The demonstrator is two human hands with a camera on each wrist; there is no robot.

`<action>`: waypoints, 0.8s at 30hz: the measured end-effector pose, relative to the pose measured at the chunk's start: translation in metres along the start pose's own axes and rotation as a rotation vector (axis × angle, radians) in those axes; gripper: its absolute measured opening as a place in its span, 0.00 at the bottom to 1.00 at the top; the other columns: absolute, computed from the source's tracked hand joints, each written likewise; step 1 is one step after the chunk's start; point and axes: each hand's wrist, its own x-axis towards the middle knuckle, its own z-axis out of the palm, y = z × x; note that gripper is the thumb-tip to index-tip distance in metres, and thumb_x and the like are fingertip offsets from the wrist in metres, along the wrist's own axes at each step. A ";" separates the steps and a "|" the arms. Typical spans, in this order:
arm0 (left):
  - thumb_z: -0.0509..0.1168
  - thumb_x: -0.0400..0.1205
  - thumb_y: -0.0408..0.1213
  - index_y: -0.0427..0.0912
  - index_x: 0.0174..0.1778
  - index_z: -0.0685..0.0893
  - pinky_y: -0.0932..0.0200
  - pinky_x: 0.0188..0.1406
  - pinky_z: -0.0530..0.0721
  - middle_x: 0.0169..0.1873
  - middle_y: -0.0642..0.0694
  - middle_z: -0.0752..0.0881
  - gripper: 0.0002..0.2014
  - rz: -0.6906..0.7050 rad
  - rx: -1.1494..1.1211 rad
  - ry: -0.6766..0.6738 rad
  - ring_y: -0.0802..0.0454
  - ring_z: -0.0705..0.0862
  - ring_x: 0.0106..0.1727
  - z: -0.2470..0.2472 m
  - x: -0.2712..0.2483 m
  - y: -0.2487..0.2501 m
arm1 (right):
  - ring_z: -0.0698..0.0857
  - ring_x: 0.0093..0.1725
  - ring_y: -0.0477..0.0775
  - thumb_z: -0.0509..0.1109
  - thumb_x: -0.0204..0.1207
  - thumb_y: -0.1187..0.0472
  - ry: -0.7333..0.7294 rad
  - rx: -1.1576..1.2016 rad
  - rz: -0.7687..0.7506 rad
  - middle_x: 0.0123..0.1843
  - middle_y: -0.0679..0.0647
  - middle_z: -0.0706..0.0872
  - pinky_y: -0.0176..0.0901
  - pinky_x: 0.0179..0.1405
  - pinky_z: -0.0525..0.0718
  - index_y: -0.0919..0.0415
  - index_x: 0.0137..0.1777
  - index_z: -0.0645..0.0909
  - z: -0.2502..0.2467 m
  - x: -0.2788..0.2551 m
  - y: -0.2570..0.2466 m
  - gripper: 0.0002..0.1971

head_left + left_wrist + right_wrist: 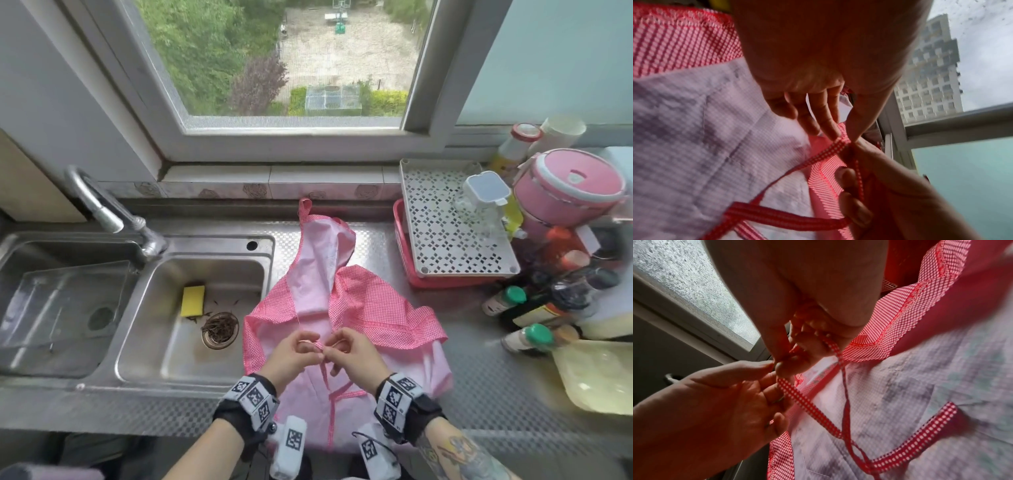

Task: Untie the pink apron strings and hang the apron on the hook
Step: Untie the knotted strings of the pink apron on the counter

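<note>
My left hand [295, 353] and right hand [349, 351] pinch the apron strings [797, 394]; the sink [212, 270] holds a yellow sponge [192, 300].

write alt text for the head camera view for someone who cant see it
Two hands, the left hand and right hand, pinch the strings of a pink apron spread on a steel counter. A double sink with a yellow sponge lies to the left, a window behind, and bottles and a pink pot crowd the right.
</note>
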 end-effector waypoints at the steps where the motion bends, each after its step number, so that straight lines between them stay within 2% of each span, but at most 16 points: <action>1: 0.69 0.73 0.25 0.39 0.59 0.80 0.63 0.39 0.78 0.41 0.48 0.88 0.18 0.004 0.007 -0.010 0.58 0.86 0.40 -0.001 0.000 0.000 | 0.89 0.32 0.49 0.72 0.74 0.60 -0.012 -0.011 0.011 0.41 0.58 0.92 0.43 0.31 0.85 0.59 0.50 0.82 0.001 -0.001 0.000 0.07; 3: 0.65 0.74 0.21 0.33 0.59 0.80 0.60 0.46 0.84 0.48 0.40 0.88 0.17 0.016 -0.084 0.033 0.50 0.86 0.47 -0.003 0.000 -0.001 | 0.89 0.35 0.51 0.69 0.77 0.61 -0.097 0.036 0.050 0.43 0.59 0.91 0.42 0.31 0.85 0.61 0.50 0.83 0.004 -0.002 0.001 0.05; 5: 0.61 0.76 0.18 0.28 0.57 0.80 0.55 0.50 0.87 0.51 0.33 0.87 0.15 0.017 -0.292 0.094 0.43 0.87 0.49 -0.003 0.000 -0.002 | 0.89 0.36 0.55 0.66 0.80 0.62 -0.150 0.142 0.132 0.47 0.62 0.88 0.47 0.35 0.88 0.63 0.52 0.79 0.008 -0.003 0.002 0.05; 8: 0.61 0.78 0.21 0.27 0.52 0.81 0.56 0.44 0.89 0.42 0.34 0.89 0.08 0.006 -0.478 0.081 0.43 0.89 0.43 -0.001 -0.005 -0.001 | 0.90 0.40 0.61 0.67 0.80 0.58 -0.068 0.330 0.267 0.59 0.64 0.82 0.50 0.36 0.90 0.61 0.58 0.70 0.014 0.010 0.012 0.12; 10: 0.62 0.80 0.23 0.29 0.47 0.81 0.55 0.40 0.89 0.35 0.35 0.87 0.04 -0.013 -0.517 0.055 0.44 0.88 0.35 0.001 -0.009 -0.001 | 0.89 0.41 0.60 0.69 0.78 0.53 0.002 0.459 0.353 0.61 0.63 0.82 0.47 0.33 0.87 0.61 0.61 0.70 0.016 0.023 0.018 0.18; 11: 0.62 0.80 0.23 0.29 0.47 0.81 0.54 0.39 0.89 0.35 0.36 0.85 0.04 -0.023 -0.511 0.060 0.45 0.87 0.33 0.001 -0.011 -0.001 | 0.87 0.38 0.56 0.70 0.77 0.52 0.027 0.512 0.393 0.58 0.61 0.84 0.44 0.29 0.84 0.63 0.62 0.72 0.018 0.028 0.020 0.20; 13: 0.63 0.79 0.23 0.31 0.52 0.78 0.52 0.36 0.87 0.37 0.35 0.84 0.07 -0.044 -0.480 0.111 0.45 0.85 0.32 -0.003 -0.011 -0.002 | 0.81 0.27 0.48 0.71 0.76 0.56 0.066 0.524 0.461 0.47 0.55 0.84 0.39 0.24 0.77 0.65 0.59 0.77 0.024 0.038 0.021 0.17; 14: 0.63 0.78 0.22 0.32 0.54 0.77 0.53 0.33 0.86 0.38 0.35 0.84 0.09 -0.056 -0.470 0.135 0.46 0.84 0.31 -0.005 -0.011 -0.003 | 0.79 0.28 0.47 0.71 0.75 0.57 0.090 0.477 0.484 0.43 0.54 0.82 0.39 0.26 0.78 0.63 0.56 0.79 0.027 0.043 0.021 0.13; 16: 0.63 0.78 0.22 0.37 0.55 0.74 0.57 0.25 0.82 0.39 0.35 0.84 0.12 -0.066 -0.427 0.181 0.48 0.83 0.28 -0.013 -0.011 -0.005 | 0.78 0.33 0.49 0.73 0.74 0.57 0.109 0.374 0.494 0.39 0.53 0.81 0.42 0.35 0.81 0.59 0.49 0.80 0.034 0.054 0.019 0.08; 19: 0.65 0.77 0.24 0.36 0.54 0.73 0.56 0.25 0.80 0.44 0.32 0.84 0.11 -0.060 -0.345 0.197 0.47 0.83 0.29 -0.026 -0.020 -0.005 | 0.72 0.21 0.47 0.75 0.72 0.56 0.076 0.434 0.460 0.25 0.49 0.73 0.38 0.22 0.69 0.58 0.40 0.81 0.042 0.067 0.013 0.08; 21: 0.65 0.77 0.23 0.33 0.56 0.74 0.55 0.27 0.82 0.48 0.31 0.83 0.12 -0.042 -0.294 0.217 0.46 0.84 0.31 -0.040 -0.029 0.001 | 0.76 0.26 0.48 0.73 0.74 0.58 0.068 0.464 0.404 0.28 0.51 0.78 0.40 0.28 0.70 0.58 0.38 0.84 0.045 0.070 0.005 0.06; 23: 0.64 0.78 0.23 0.32 0.57 0.77 0.58 0.26 0.83 0.49 0.32 0.83 0.12 0.001 -0.229 0.236 0.46 0.84 0.32 -0.056 -0.038 0.016 | 0.83 0.35 0.48 0.68 0.78 0.63 0.081 0.359 0.312 0.36 0.55 0.85 0.41 0.35 0.75 0.62 0.41 0.84 0.041 0.066 -0.012 0.07; 24: 0.63 0.78 0.23 0.32 0.58 0.78 0.59 0.25 0.83 0.49 0.33 0.84 0.12 0.033 -0.192 0.234 0.46 0.84 0.32 -0.065 -0.043 0.027 | 0.85 0.33 0.49 0.66 0.78 0.66 0.095 0.309 0.269 0.35 0.57 0.86 0.42 0.34 0.79 0.64 0.40 0.83 0.038 0.062 -0.024 0.07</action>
